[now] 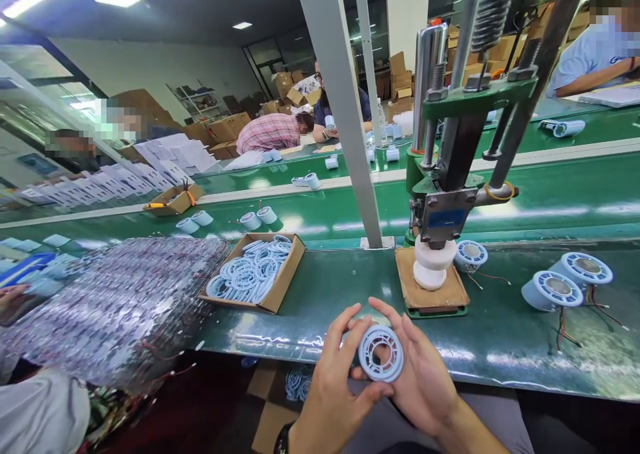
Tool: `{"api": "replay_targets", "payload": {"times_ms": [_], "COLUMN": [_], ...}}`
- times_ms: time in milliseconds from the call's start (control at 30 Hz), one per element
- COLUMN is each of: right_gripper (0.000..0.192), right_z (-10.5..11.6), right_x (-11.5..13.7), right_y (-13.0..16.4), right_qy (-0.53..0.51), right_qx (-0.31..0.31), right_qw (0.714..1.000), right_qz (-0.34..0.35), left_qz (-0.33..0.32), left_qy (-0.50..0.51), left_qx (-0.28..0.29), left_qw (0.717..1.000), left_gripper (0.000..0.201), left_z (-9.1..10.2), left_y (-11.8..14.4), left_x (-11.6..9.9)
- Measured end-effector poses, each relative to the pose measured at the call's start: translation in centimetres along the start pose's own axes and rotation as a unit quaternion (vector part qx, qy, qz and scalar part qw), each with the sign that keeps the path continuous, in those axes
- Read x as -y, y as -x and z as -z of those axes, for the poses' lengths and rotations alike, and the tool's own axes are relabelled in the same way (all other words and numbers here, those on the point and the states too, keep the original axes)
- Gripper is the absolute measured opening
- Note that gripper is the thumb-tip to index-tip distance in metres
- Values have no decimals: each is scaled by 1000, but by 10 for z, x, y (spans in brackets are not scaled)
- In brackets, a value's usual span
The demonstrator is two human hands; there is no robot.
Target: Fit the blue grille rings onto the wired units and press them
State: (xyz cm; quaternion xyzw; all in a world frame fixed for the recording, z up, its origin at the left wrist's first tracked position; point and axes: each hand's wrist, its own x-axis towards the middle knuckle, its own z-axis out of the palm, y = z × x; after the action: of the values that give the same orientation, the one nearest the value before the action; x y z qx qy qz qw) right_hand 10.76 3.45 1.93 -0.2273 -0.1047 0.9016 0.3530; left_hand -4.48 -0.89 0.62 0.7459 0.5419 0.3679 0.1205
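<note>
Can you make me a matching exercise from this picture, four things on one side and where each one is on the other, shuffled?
Things:
1. ring
2. box of rings
3. press
4. two round housings with wires

Places:
A. on the bench, right of the press
B. between the left hand and right hand
C. on the bench, left of the grey post
D. on a brown pad, beyond the hands

Pairs: 1-B, 2-C, 3-D, 4-A
</note>
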Motion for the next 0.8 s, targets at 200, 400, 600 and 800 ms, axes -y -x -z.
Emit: {"api": "replay_targets", "payload": {"times_ms": [200,400,600,800], "right_gripper": [87,85,75,61], "right_z": [-1,-4,-3,-2], "right_x": [1,1,-3,-1], "right_y": [3,9,17,16], "right_qy": [-15,-33,-54,-84], "right_qx": [14,18,48,92], "right_qw": [1000,999,997,991], "right_qz": [-4,-7,-6,38], "left_qz": [0,-3,-10,27], "left_qy": [-14,-3,41,91], "left_qx": [-8,-32,-50,-184], "left_qw": [1000,999,998,978], "left_gripper": [61,62,69,67], "left_z": [1,2,1,7], "left_y": [-1,-3,0,9], "left_x": [-5,-7,-6,-1]}}
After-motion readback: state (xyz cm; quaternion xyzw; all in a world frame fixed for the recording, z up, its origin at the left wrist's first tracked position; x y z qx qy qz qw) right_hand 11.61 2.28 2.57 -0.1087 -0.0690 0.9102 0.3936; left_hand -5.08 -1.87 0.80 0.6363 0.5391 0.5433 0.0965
